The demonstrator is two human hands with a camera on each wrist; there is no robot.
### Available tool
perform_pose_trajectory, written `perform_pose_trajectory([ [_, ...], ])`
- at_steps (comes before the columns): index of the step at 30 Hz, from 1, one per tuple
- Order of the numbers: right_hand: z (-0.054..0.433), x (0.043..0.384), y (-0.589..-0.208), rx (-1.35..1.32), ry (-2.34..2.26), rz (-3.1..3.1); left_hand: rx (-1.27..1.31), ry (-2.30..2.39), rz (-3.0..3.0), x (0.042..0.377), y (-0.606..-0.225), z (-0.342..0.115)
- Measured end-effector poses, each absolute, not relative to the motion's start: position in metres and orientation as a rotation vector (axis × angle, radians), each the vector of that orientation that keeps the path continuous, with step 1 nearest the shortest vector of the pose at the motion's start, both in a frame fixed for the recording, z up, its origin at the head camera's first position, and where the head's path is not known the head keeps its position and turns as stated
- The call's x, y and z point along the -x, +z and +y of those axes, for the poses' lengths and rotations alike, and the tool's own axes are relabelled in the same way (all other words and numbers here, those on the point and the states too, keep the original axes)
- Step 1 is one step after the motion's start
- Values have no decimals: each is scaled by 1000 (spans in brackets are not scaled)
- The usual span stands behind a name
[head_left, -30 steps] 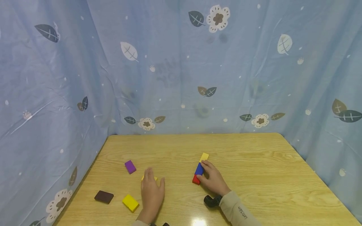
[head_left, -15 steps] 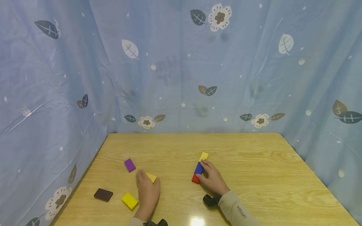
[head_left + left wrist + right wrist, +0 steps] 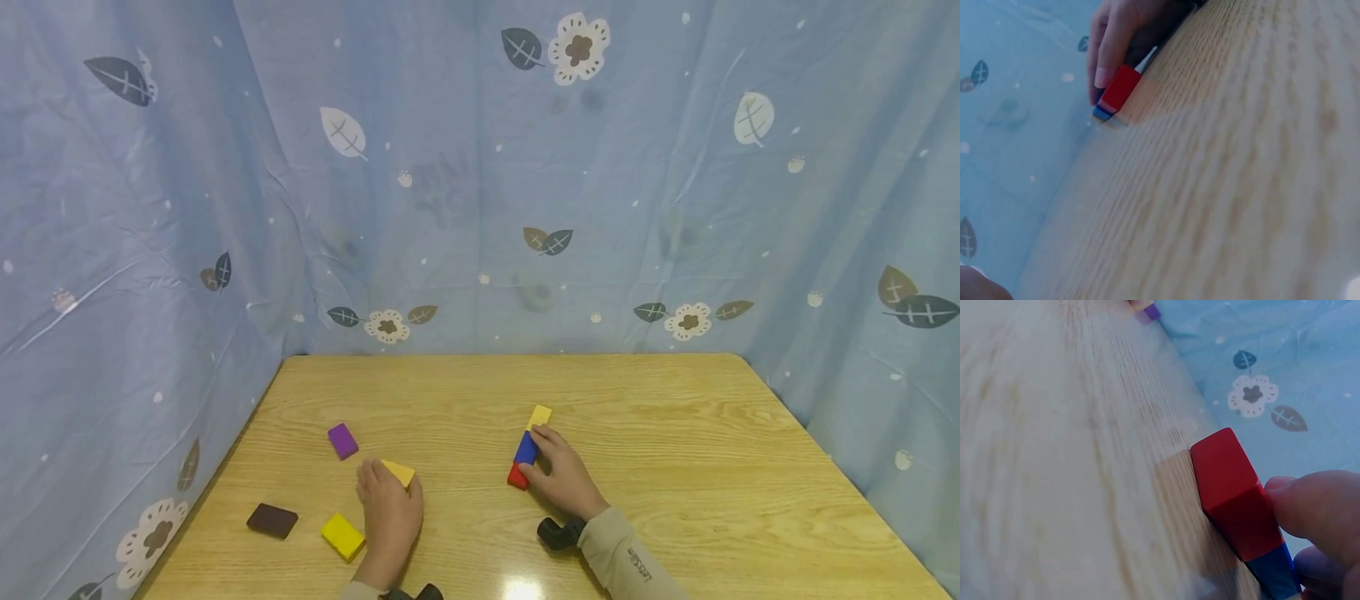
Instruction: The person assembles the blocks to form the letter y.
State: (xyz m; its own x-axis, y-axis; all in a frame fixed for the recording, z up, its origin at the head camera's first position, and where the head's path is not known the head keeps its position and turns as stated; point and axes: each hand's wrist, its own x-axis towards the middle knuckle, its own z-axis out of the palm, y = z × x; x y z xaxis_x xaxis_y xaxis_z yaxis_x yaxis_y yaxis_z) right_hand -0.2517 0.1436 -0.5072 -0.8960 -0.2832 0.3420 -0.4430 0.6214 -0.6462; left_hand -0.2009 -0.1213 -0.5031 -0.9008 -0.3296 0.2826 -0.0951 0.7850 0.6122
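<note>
My left hand [image 3: 392,515] pinches a pale yellow block [image 3: 398,472] on the wooden table, thumb at its right and fingers at its left. Farther right, a red block [image 3: 517,476], a blue block [image 3: 527,448] and a yellow block [image 3: 538,417] lie end to end in a slanting row. My right hand [image 3: 566,475] holds this row, its thumb against the red block and a fingertip by the blue and yellow ones. In the right wrist view the thumb [image 3: 1316,503] presses the side of the red block [image 3: 1229,475], which touches the blue block [image 3: 1272,572].
To the left lie a purple block [image 3: 343,442], a dark brown block [image 3: 272,521] and a bright yellow block [image 3: 343,537], the last close beside my left wrist. A blue patterned curtain [image 3: 450,250] hangs around the back and sides of the table [image 3: 660,433].
My left hand has shifted left and slightly toward me, its fingers closing on the pale yellow block, which now shows more. The right hand and its row stay put.
</note>
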Motion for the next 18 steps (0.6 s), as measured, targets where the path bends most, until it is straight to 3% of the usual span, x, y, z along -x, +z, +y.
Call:
perform_pose_trajectory([
  [18, 142, 251, -504, -597, 1108, -2650, -286, -1010, -2517, 202, -502, -117],
])
